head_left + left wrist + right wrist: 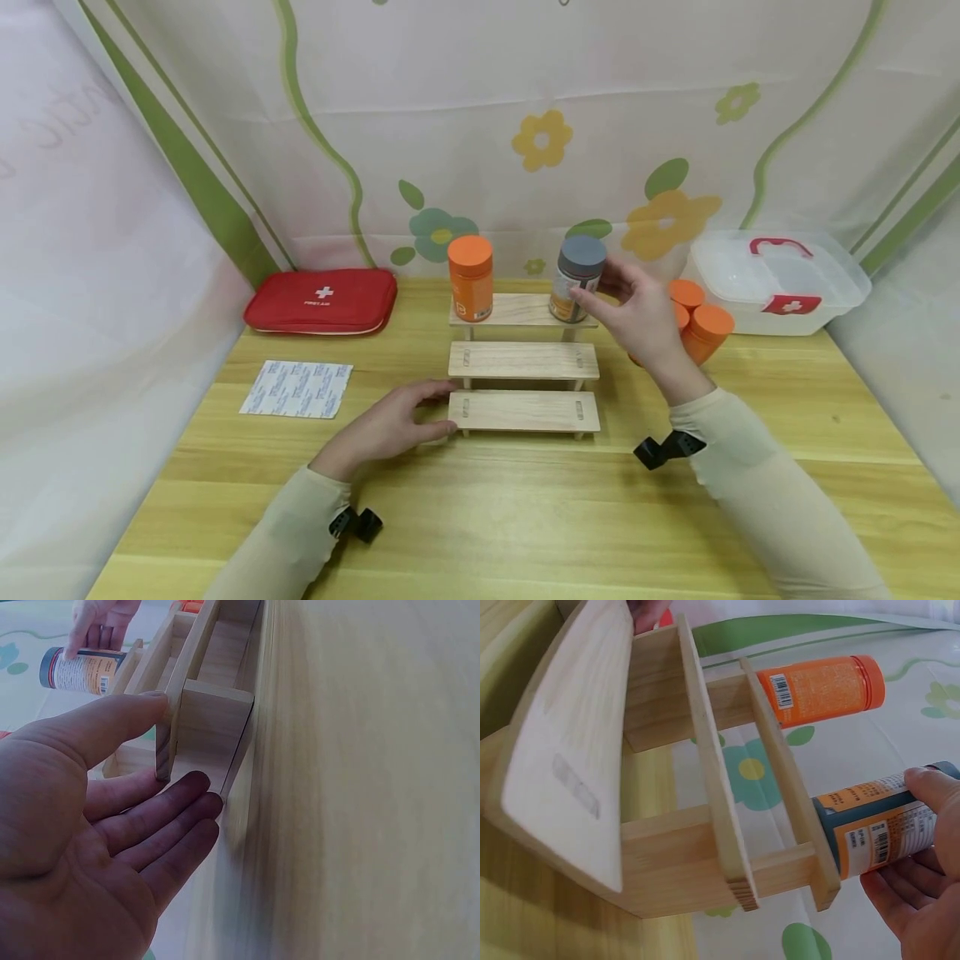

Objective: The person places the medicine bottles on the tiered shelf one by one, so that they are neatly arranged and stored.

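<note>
A three-step wooden shelf (525,360) stands on the table. My right hand (641,312) holds a grey-capped bottle (576,279) at the right end of its top step; in the right wrist view the thumb and fingers lie on either side of this bottle (889,829). The bottle is upright, its base at the board. An orange bottle (472,282) stands at the top step's left end. My left hand (393,425) is at the left end of the lowest step. In the left wrist view, its thumb and index finger pinch the board's end (166,742), the other fingers extended beside it.
Several orange-capped bottles (705,329) stand together behind my right wrist. A clear box (780,275) with a red handle is at the back right. On the left lie a red first aid pouch (322,302) and a printed white packet (297,389). A floral curtain (465,100) hangs behind.
</note>
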